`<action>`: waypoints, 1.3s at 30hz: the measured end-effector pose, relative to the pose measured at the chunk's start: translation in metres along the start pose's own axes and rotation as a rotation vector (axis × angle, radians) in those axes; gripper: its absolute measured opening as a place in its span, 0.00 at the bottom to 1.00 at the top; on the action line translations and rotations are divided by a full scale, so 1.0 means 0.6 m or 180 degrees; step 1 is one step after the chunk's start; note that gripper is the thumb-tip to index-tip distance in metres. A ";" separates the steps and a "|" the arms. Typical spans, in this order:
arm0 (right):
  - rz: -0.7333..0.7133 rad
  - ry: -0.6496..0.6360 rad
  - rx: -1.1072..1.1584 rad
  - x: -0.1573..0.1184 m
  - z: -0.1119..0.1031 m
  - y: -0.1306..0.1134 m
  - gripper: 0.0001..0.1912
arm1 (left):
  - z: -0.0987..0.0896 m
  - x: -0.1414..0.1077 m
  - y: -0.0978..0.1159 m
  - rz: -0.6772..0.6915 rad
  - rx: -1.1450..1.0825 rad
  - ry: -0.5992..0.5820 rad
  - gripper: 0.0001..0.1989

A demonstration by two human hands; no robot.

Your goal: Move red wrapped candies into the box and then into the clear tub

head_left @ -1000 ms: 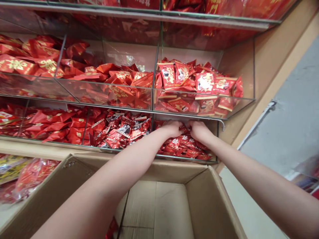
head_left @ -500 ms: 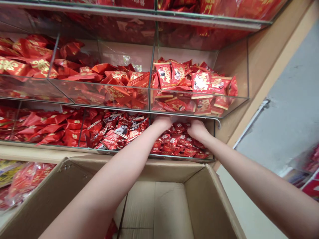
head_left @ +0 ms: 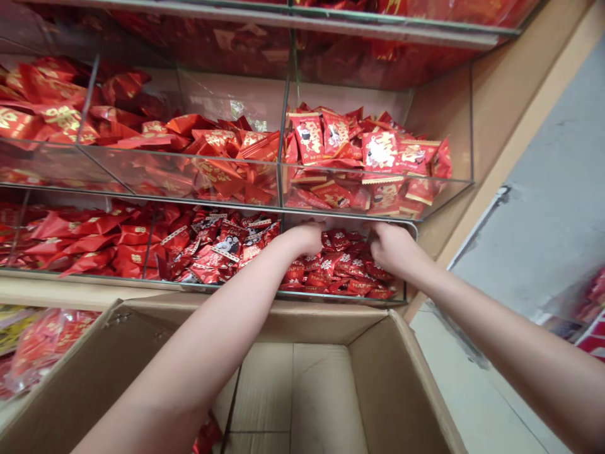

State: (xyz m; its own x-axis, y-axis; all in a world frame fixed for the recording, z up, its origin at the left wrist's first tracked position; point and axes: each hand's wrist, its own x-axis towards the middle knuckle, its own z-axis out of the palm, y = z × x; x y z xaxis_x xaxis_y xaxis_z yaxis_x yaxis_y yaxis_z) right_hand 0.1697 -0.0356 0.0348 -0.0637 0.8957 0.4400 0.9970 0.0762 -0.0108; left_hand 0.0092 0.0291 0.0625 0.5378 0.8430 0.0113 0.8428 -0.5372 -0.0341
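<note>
Both of my hands reach into the lower right shelf bin, among small red wrapped packets (head_left: pixel 338 268). My left hand (head_left: pixel 306 238) is at the bin's left side, its fingers curled and partly hidden behind the shelf edge. At the right side is my right hand (head_left: pixel 390 249), with bent fingers near the packets and the bin's right wall. Whether either hand holds a packet cannot be made out. Below my forearms stands an open cardboard box (head_left: pixel 326 321), with a bit of red wrapping (head_left: pixel 207 435) low inside it.
Clear-fronted bins above hold red packets with gold print (head_left: pixel 309 135). Left of my left hand lie packets with black-and-white pictures (head_left: pixel 229 243). A bag of red packets (head_left: pixel 51 340) lies at lower left. A wooden side panel (head_left: pixel 505 107) borders the shelves.
My right hand has moved right and slightly outward, showing more of its back. My left hand shows more too, a little farther left. The camera view has shifted slightly.
</note>
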 end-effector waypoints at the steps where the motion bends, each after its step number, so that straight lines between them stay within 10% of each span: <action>1: -0.0068 0.0151 0.0103 -0.016 -0.005 0.002 0.21 | -0.005 -0.005 0.000 -0.0021 -0.0003 0.0134 0.26; 6: -0.0660 0.0406 0.0529 -0.059 -0.006 -0.004 0.12 | -0.017 -0.028 0.003 0.0247 -0.0073 0.0617 0.23; 11: -0.1133 0.0262 0.0461 0.001 0.008 -0.054 0.10 | -0.032 -0.078 -0.014 0.0770 -0.0110 0.0717 0.22; 16: -0.1262 -0.0296 0.0302 0.069 0.031 -0.109 0.13 | -0.047 -0.215 -0.090 0.0895 -0.0189 0.1419 0.15; 22: -0.1082 -0.0566 0.0203 0.098 0.061 -0.130 0.16 | 0.028 -0.341 -0.202 0.0256 -0.0838 0.1536 0.12; 39: -0.0928 -0.0783 0.0460 0.150 0.086 -0.135 0.23 | 0.089 -0.343 -0.224 0.0288 -0.1075 0.1565 0.10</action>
State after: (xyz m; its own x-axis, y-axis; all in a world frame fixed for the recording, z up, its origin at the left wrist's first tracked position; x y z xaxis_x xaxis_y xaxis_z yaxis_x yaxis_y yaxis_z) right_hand 0.0811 0.0616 0.0291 -0.3688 0.9042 0.2156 0.9204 0.3876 -0.0512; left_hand -0.2158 -0.0708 0.0116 0.4873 0.7251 0.4866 0.7104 -0.6532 0.2619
